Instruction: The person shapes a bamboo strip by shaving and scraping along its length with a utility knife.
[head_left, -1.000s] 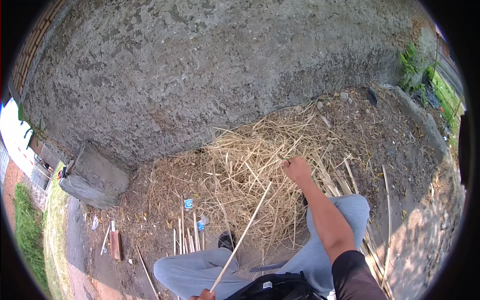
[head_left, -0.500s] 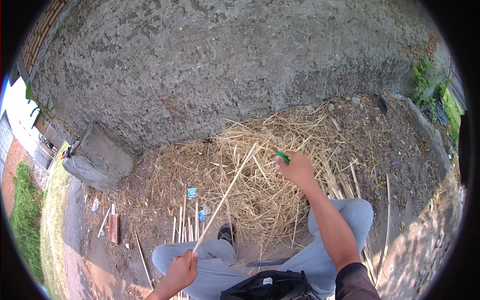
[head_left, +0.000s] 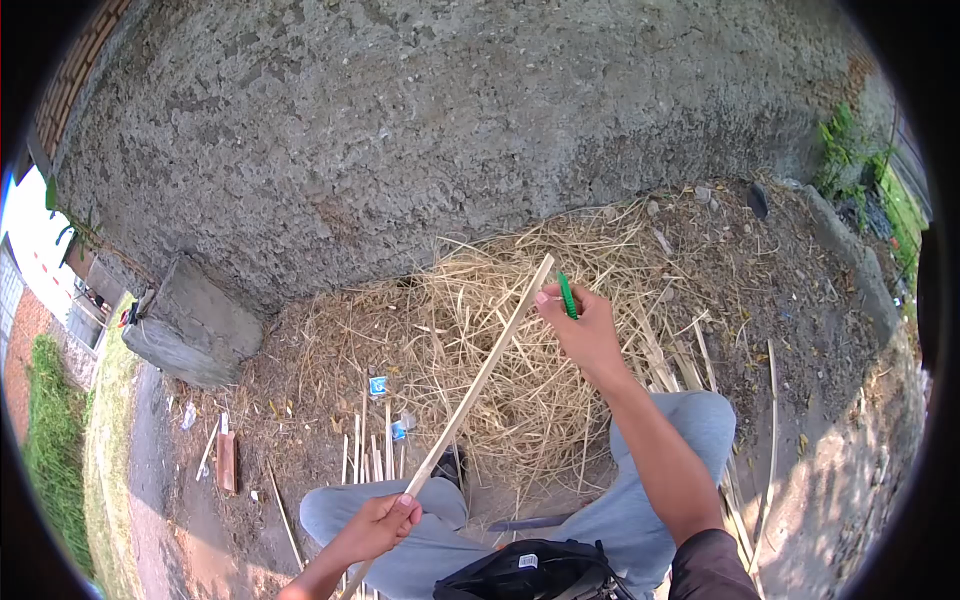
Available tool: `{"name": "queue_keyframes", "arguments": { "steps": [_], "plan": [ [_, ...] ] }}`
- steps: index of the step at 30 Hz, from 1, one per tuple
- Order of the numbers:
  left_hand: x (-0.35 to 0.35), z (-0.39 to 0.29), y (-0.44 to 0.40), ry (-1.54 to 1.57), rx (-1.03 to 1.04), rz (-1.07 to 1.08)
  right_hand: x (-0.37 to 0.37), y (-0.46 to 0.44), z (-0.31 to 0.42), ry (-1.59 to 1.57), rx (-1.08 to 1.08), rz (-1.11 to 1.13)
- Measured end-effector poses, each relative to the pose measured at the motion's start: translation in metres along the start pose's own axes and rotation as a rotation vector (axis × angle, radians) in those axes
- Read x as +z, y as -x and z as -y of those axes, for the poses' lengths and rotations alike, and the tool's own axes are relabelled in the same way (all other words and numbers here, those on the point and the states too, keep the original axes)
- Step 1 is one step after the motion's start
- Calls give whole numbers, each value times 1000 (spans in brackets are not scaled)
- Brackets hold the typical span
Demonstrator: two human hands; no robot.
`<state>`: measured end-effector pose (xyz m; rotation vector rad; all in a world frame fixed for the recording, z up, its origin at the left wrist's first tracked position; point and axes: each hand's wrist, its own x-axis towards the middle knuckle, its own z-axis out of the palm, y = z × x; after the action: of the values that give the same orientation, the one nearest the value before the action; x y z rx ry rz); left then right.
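My left hand (head_left: 380, 525) is closed around the lower part of a long pale bamboo strip (head_left: 475, 388), which slants up and to the right above my lap. Near the strip's upper end is my right hand (head_left: 585, 330), its fingers wrapped around a green cutter (head_left: 568, 297). No blade can be made out. The right thumb lies right beside the strip; whether it touches is hard to tell. Below both hands spreads a heap of pale shavings (head_left: 520, 400), between my bent legs and the wall.
A rough grey wall (head_left: 400, 140) rises behind the heap. More bamboo strips (head_left: 387, 440) lie by my left knee, others (head_left: 772, 430) on the right. A concrete block (head_left: 200, 320) and a reddish brick piece (head_left: 227, 462) are at left. A black bag (head_left: 515, 575) rests at my lap.
The bamboo strip's tip has moved up and right, and its broader face now shows. My right hand has shifted slightly up and left, with the cutter turned more upright. My left hand has moved slightly right.
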<state>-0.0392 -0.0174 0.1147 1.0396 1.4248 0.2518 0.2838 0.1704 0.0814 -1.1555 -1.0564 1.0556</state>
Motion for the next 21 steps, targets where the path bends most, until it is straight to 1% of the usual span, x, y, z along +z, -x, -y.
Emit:
{"name": "queue_keyframes", "arguments": {
  "steps": [1, 3, 4, 6, 10, 12, 13, 15, 16, 18, 19, 21],
  "plan": [
    [-1, -1, -1, 0, 2, 1, -1, 0, 3, 1, -2, -1],
    [-3, -4, -5, 73, -34, 149, -2, 0, 7, -240, 105, 5],
    [-5, -9, -6, 72, -31, 151, -3, -1, 8, -238, 102, 4],
    [-8, -19, -7, 125, -136, 226, -5, -2, 11, -394, 211, -27],
    [-15, -17, -13, 151, -120, 265, -5, -3, 14, -375, 196, -54],
    [-14, -20, -12, 105, -46, 248, -5, -4, 14, -383, 192, -55],
    [-10, -24, -11, 105, -48, 250, -5, -4, 14, -382, 194, -57],
    [0, -35, -7, 71, 50, 104, -6, -4, 14, -403, 187, -67],
    [-1, -30, -10, 72, 50, 105, -6, -4, 14, -403, 187, -67],
    [-1, -18, -18, 11, 142, -15, -6, -5, 13, -444, 169, -105],
    [-1, -18, -18, 13, 144, -16, -5, -5, 14, -443, 167, -103],
    [4, -20, -17, -25, 176, -108, -4, -5, 17, -461, 156, -150]
  ]
}}
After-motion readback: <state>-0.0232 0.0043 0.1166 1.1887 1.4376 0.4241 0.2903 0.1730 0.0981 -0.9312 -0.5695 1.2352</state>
